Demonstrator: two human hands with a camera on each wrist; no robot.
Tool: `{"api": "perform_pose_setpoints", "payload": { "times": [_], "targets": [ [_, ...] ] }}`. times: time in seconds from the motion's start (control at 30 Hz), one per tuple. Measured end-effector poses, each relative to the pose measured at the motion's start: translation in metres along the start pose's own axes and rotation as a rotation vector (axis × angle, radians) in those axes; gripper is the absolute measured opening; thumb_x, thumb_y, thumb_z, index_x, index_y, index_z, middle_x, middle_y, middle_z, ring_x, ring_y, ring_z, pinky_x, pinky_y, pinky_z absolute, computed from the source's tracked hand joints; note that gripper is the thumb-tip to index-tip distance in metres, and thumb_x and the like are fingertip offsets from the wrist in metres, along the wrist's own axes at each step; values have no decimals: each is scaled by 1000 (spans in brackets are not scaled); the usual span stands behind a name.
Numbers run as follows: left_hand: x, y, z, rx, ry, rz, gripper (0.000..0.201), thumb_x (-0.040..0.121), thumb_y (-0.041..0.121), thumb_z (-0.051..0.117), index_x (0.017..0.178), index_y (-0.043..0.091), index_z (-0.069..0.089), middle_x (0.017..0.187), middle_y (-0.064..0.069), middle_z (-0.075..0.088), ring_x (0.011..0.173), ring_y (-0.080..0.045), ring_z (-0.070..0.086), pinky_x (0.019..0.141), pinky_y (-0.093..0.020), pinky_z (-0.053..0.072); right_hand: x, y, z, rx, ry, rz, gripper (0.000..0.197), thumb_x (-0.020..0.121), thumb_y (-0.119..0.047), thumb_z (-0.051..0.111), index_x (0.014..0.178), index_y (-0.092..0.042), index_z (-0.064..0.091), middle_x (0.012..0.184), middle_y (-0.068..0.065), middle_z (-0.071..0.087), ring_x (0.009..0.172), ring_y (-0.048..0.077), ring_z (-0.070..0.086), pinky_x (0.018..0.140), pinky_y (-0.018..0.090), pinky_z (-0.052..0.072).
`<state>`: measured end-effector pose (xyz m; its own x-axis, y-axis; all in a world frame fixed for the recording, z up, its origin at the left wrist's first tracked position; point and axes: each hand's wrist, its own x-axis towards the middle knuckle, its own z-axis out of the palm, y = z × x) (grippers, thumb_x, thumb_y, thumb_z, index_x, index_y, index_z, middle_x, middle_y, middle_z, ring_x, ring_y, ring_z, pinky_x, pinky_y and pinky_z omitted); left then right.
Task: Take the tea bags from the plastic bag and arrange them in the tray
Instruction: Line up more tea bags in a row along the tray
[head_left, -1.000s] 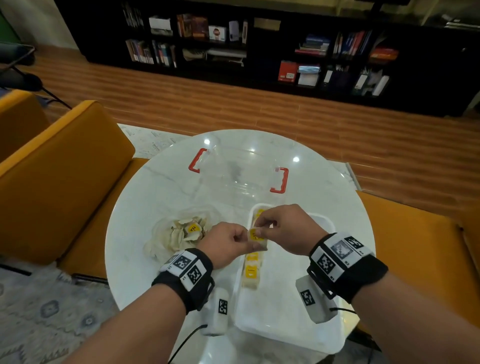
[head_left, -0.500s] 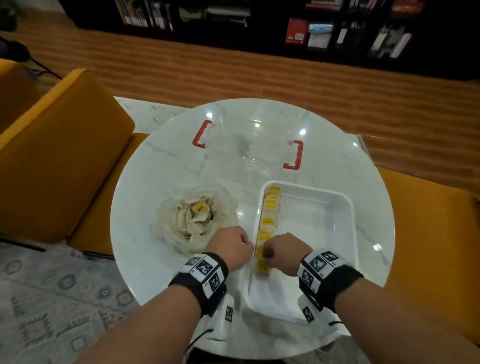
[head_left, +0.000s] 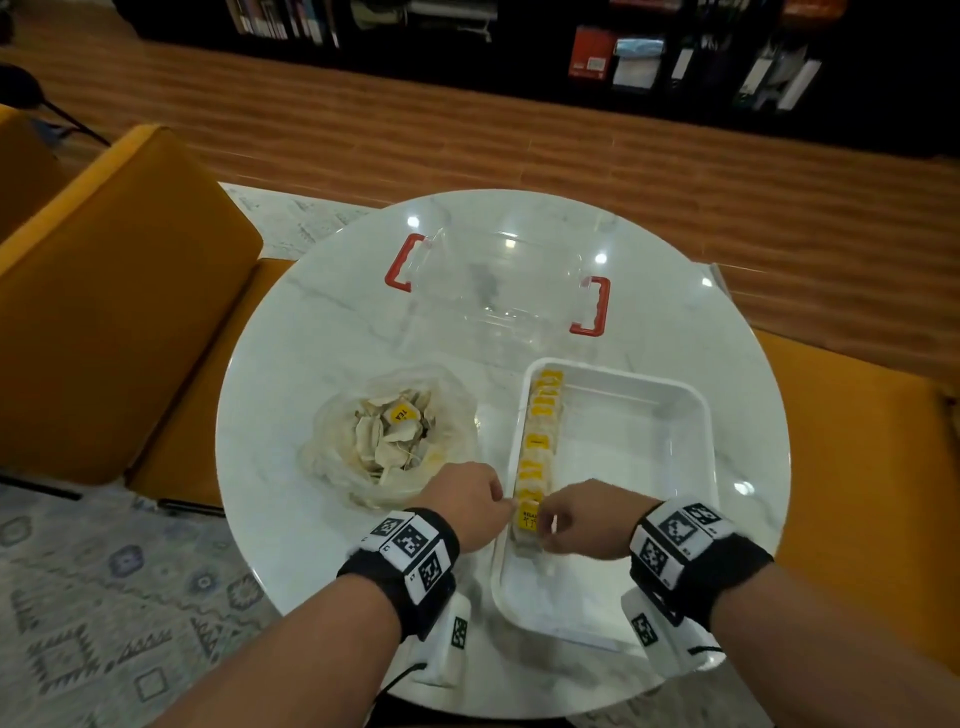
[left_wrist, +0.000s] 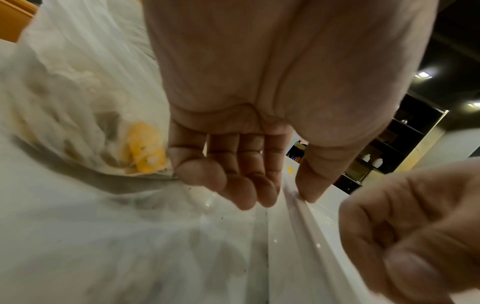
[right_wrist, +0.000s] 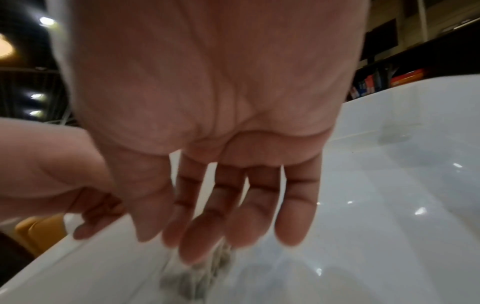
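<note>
A white tray (head_left: 696, 410) sits on the right of the table, with a row of yellow-tagged tea bags (head_left: 540, 441) along its left wall. At the near end of that row my right hand (head_left: 543, 525) pinches a tea bag (head_left: 527, 519) low in the tray. The right wrist view shows my right hand (right_wrist: 182, 246) with that tea bag (right_wrist: 205, 271) blurred under its fingertips. My left hand (head_left: 506, 512) holds nothing. In the left wrist view, the left hand (left_wrist: 280, 197) has loosely curled fingers and its thumb on the tray rim (left_wrist: 306, 226). The plastic bag (head_left: 332, 452) of loose tea bags (head_left: 395, 431) lies left.
A clear plastic box with red handles (head_left: 498, 291) stands behind the tray on the round white marble table (head_left: 291, 364). Yellow chairs (head_left: 104, 312) flank the table on the left and the right (head_left: 857, 467). Dark bookshelves line the far wall.
Both hands came down and toward me with the tea bag, into the tray at the near end of the row. My left hand has let go of it.
</note>
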<state>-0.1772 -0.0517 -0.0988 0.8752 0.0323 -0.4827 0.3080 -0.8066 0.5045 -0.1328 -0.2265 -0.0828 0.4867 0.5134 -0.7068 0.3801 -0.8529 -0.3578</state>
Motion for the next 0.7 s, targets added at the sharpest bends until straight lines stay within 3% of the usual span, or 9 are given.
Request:
{"api": "perform_pose_setpoints", "payload": {
  "times": [0.1,0.2,0.4,0.7],
  "targets": [
    [1,1,0,7,-10,6,25,90,43,60,96,19,66,97,1,66,90,-15,62,83,-29,52,6,-8,11,-45,-101,-26,27,88,-39,57,112,-29,65,112,-4,64,98,14,57,84,26,46],
    [1,2,-1,20,-16,15,24,91,40,60,97,18,66,99,0,67,91,-16,62,83,-29,52,14,-11,19,-70,-58,-16,28,87,-39,56,111,-27,65,109,-2,66,98,17,61,84,30,50],
    [1,4,-3,57,-31,27,25,92,39,58,98,16,66,100,-2,68,93,-18,62,84,-31,52,21,-9,20,-44,3,-13,23,85,-38,60,102,-22,62,103,-1,64,94,19,59,80,30,47],
    [-3,7,-9,82,-65,41,33,93,43,57,104,14,68,102,-2,68,94,-17,62,84,-29,51,15,-12,7,-24,-15,-24,28,86,-44,59,106,-25,65,106,-1,64,91,14,55,79,27,46]
  ]
}}
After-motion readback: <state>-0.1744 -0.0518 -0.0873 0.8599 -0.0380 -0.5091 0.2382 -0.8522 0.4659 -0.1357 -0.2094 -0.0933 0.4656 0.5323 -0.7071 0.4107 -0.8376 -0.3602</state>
